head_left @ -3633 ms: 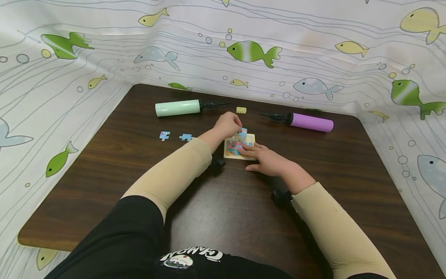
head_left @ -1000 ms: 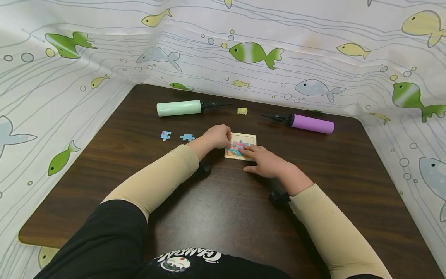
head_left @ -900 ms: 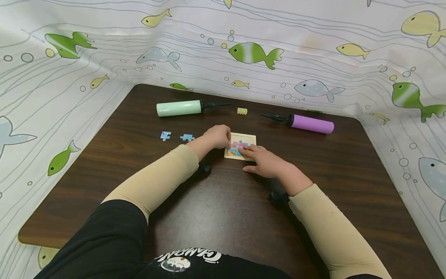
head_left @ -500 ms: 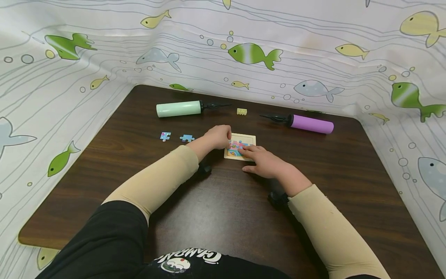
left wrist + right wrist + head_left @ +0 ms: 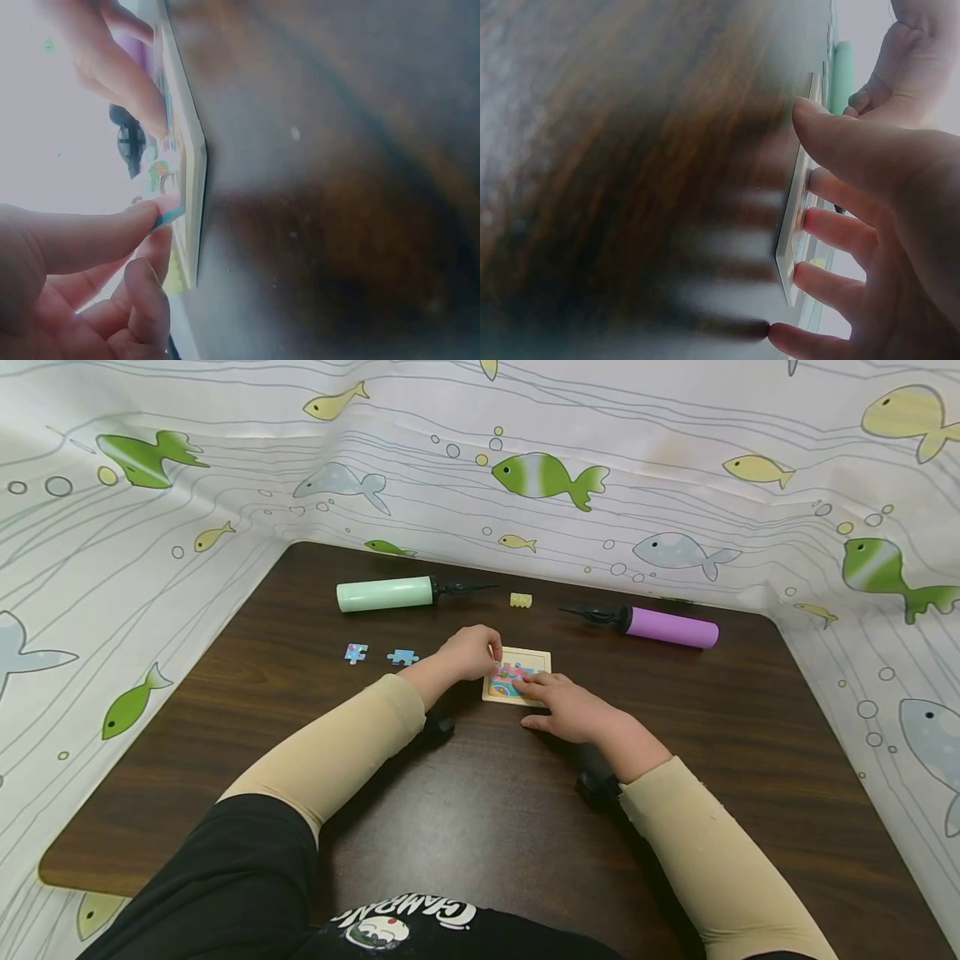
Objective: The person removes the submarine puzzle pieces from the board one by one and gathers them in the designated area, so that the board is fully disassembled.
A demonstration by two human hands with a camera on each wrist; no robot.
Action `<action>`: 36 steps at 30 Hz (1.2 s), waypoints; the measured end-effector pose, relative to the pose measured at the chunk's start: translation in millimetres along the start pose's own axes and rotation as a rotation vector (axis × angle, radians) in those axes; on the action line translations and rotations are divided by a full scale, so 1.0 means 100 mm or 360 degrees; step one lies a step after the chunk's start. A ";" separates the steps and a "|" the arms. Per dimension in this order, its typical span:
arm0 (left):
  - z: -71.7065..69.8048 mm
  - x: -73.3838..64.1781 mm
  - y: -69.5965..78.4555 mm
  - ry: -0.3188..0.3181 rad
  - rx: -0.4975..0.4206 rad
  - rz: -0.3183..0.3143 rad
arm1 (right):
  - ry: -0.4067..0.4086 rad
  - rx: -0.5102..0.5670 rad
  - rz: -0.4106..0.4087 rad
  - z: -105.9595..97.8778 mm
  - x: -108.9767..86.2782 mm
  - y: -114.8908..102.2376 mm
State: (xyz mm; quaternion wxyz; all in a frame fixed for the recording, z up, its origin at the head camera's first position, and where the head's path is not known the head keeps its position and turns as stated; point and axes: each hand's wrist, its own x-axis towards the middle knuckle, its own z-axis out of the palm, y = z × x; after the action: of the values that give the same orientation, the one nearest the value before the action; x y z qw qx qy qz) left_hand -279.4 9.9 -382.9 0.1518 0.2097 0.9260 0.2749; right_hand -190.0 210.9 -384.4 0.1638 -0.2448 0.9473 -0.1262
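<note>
In the head view my left hand [image 5: 468,653] is at the left edge of a small wooden puzzle tray [image 5: 528,655]. Its thumb and a finger pinch a blue-edged jigsaw piece [image 5: 169,216] at the tray's side in the left wrist view. My right hand [image 5: 576,706] lies over the tray's right front part with its fingers spread. Several of its fingertips [image 5: 810,219] press on the puzzle, while the little finger reaches the table. Pink and blue assembled pieces [image 5: 504,678] fill the front of the tray; its back part shows bare wood.
Two loose jigsaw pieces, one pink-and-blue [image 5: 356,652] and one blue [image 5: 402,657], lie left of the tray. Behind stand a mint-green hand pump [image 5: 386,593], a small yellow block [image 5: 521,600] and a purple hand pump [image 5: 671,627]. A fish-print curtain [image 5: 450,468] surrounds the brown table [image 5: 480,827].
From holding a blue piece over the tray's back, my left hand has come down to its left edge; lately its fingers shifted slightly right. My right hand has stayed on the tray.
</note>
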 end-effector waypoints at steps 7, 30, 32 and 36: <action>0.00 0.01 -0.02 0.0003 -0.0009 0.0009 | -0.0044 -0.0026 -0.0053 -0.02 -0.02 0.00; -0.02 -0.02 -0.01 -0.0022 -0.0069 0.0067 | -0.0058 -0.0051 -0.0045 -0.01 0.00 0.00; -0.01 -0.02 -0.02 -0.0023 -0.0090 0.0072 | -0.0060 -0.0059 -0.0040 0.00 0.01 0.01; -0.03 -0.01 -0.04 0.0026 -0.0164 0.0082 | -0.0058 -0.0067 -0.0040 0.01 0.02 0.01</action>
State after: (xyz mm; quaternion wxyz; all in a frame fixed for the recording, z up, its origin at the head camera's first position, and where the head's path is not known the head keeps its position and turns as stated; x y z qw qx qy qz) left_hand -281.0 5.2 -381.9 0.1477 0.2232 0.9061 0.3277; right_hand -191.5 210.5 -385.7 0.1742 -0.2622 0.9435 -0.1039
